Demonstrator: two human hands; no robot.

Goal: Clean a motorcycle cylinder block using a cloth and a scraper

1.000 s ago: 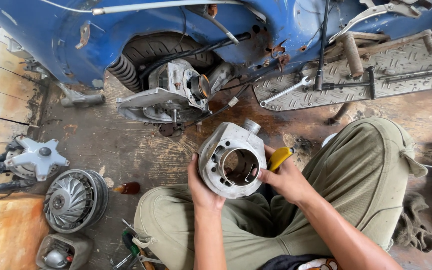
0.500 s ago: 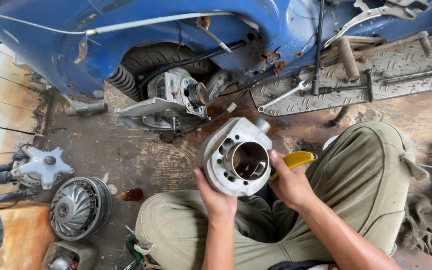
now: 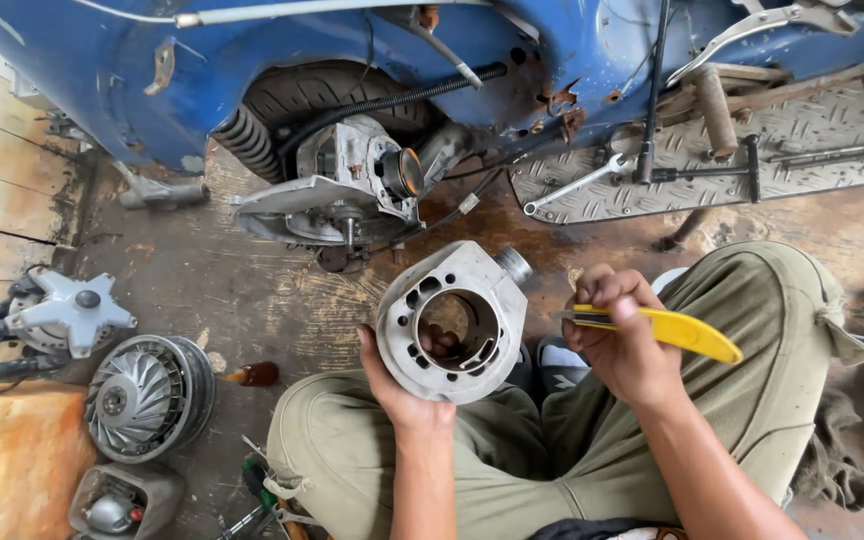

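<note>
Engine cylinder (image 3: 455, 320), a grey cast-metal barrel with a wide round bore and small holes round its face, sits in the left hand (image 3: 399, 385) above the person's lap, its open end tilted up toward the camera. That hand cups it from below and behind, with fingers curled into the bore and pressed against the inner wall. Just to the right of the cylinder, apart from it, the right hand (image 3: 624, 335) pinches a yellow-handled tool (image 3: 667, 327) between thumb and fingers, closed around the handle, the thin metal end pointing toward the cylinder. Beyond the cylinder, on the dirty floor (image 3: 202, 290), stands a blue scooter (image 3: 252, 60) with its engine casing (image 3: 337, 195) exposed. Well to the left of the cylinder lies a finned flywheel fan (image 3: 147, 395).
</note>
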